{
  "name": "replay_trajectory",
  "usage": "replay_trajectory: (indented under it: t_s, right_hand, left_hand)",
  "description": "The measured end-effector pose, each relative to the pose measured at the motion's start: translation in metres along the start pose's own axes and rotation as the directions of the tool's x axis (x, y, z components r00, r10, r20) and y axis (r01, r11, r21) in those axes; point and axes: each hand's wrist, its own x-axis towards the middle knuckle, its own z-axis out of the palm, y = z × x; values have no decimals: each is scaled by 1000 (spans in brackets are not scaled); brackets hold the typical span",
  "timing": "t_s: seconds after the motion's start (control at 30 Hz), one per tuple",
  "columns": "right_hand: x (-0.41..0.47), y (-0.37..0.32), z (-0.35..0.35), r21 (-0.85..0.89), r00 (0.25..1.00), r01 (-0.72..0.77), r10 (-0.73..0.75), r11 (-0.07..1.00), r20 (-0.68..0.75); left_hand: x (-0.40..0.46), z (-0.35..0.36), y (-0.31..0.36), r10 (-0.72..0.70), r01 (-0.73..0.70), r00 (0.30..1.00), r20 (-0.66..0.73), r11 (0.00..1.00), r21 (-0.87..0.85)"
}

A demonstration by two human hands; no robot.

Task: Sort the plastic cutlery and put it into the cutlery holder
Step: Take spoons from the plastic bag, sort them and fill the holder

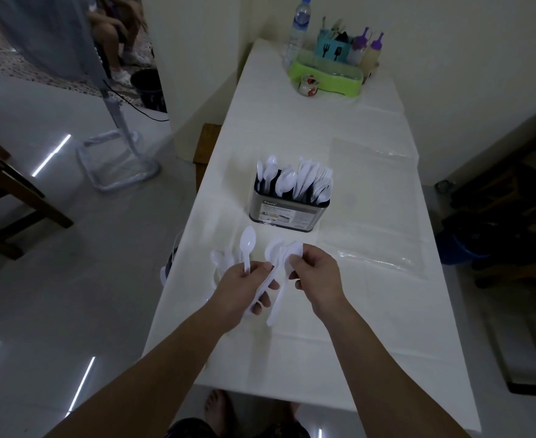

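Most of the cutlery is already standing in the cutlery holder [288, 205], which is sitting on the table [371, 327] just beyond my hands, handles down and white heads crowding out of its top. I am judging the job as well past halfway, though I cannot tell from here whether each compartment is holding only one kind.

My left hand [244, 287] is pinching a single spoon [247, 248] upright by its handle, bowl pointing toward the holder, while its lower fingers are curling around more handles. My right hand [318, 273] is closing its fingertips on the heads of a bunch of spoons [279, 273] that is spanning the gap between both hands, handles trailing back toward me.

A few loose pieces [220, 259] are lying blurred on the cloth just left of my left hand. So what is remaining, as I am reading it, is this handful plus those strays.
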Motion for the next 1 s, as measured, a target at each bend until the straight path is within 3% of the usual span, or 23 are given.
replay_trajectory:
  t_s: [0.33, 0.53, 0.7, 0.83, 0.9, 1.0]
  right_hand:
    - [3, -3, 10, -24, 999, -42, 41, 999, -18]
    - [2, -2, 5, -44, 992, -36, 41, 998, 122]
    - [1, -2, 6, -124, 999, 2, 3, 992, 41]
    - [1, -5, 1, -116, 999, 15, -9, 993, 48]
    - [0, -7, 1, -110, 997, 30, -23, 993, 70]
    - [-2, -9, 5, -91, 997, 46, -41, 995, 61]
  left_hand:
    - [2, 0, -4, 15, -19, 999, 43, 996, 91]
    - [0, -1, -3, 17, -35, 993, 116, 987, 156]
    - [4, 1, -7, -37, 24, 997, 69, 983, 181]
    - [7, -1, -10, -160, 158, 987, 0, 978, 136]
    - [7, -2, -11, -166, 159, 986, 33, 974, 162]
    - [5, 3, -10, -160, 128, 966, 202, 978, 166]
